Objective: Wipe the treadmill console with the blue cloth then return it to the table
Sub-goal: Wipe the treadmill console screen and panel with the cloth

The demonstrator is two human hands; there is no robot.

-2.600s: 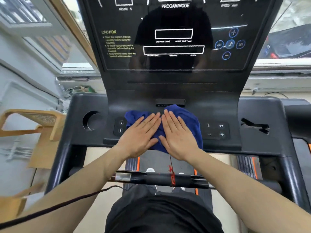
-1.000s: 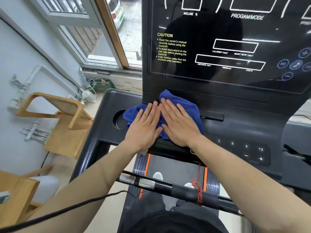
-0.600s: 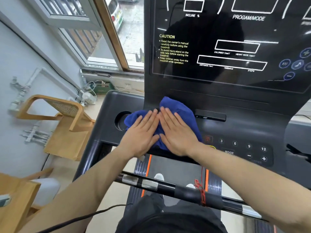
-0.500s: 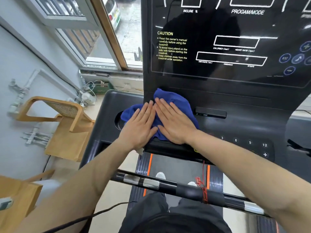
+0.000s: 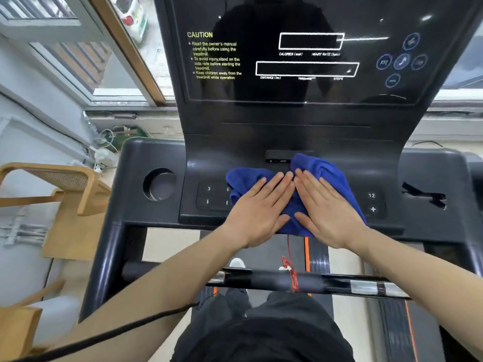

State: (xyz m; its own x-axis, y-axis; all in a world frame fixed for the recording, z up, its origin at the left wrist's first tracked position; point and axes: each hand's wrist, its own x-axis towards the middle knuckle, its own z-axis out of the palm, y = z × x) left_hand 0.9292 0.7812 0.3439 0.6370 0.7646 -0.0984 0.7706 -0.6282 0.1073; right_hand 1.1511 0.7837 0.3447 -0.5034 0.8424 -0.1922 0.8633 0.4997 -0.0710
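The blue cloth (image 5: 322, 169) lies crumpled on the lower panel of the black treadmill console (image 5: 287, 134), just below a small black port block. My left hand (image 5: 257, 212) and my right hand (image 5: 330, 212) lie flat side by side on the cloth, fingers extended and pressing it against the panel. The cloth covers the middle of the button row; keys 3 and 6 (image 5: 217, 189) show to its left, and 12 and plus (image 5: 372, 202) to its right. The dark display (image 5: 305, 56) rises above.
A round cup holder (image 5: 159, 184) sits at the console's left and a slot at its right. A black handlebar (image 5: 274, 279) with a red cord crosses in front of my body. Wooden chairs (image 5: 65, 184) and a window stand to the left.
Both hands and the cloth have slid right, from the console's left side near the cup holder to the middle of the button panel. The view has swung back to centre.
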